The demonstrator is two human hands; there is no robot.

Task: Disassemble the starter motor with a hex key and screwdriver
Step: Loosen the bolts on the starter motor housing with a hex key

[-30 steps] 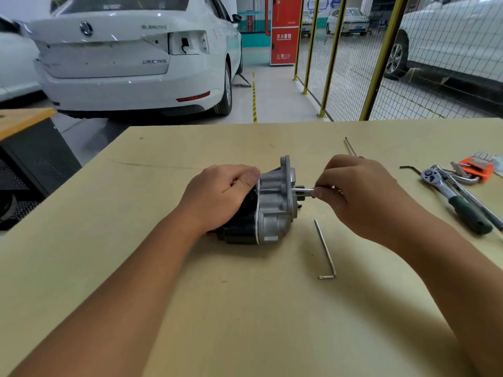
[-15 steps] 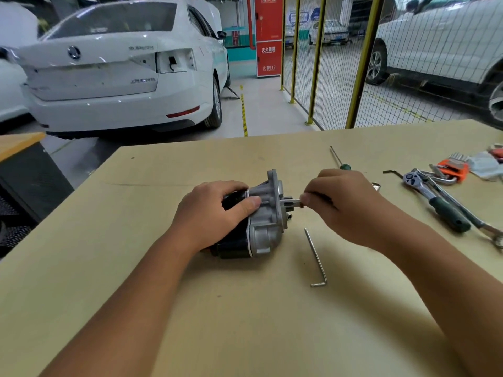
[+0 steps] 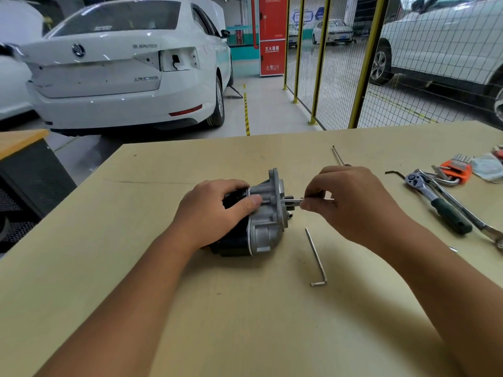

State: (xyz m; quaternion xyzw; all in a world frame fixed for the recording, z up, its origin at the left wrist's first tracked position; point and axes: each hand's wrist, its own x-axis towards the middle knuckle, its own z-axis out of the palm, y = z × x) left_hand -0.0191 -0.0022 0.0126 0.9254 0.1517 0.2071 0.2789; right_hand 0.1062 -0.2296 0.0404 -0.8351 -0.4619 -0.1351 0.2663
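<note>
Your left hand (image 3: 215,210) clamps the starter motor (image 3: 253,219); your right hand (image 3: 351,202) pinches a thin metal rod (image 3: 317,199) at its nose.

Motor lies on its side mid-counter (image 3: 245,322), black body toward you, silver housing pointing right. Left grip: fingers curled over the black body, thumb on the housing. Right grip: narrow, fingertips closed on the rod, which runs level into the motor's front end; can't tell if it's a bolt or a tool. A hex key (image 3: 317,259) lies loose just right of the motor. Ratchet (image 3: 438,204), wrench and orange key set (image 3: 456,170) sit near the right edge.
</note>
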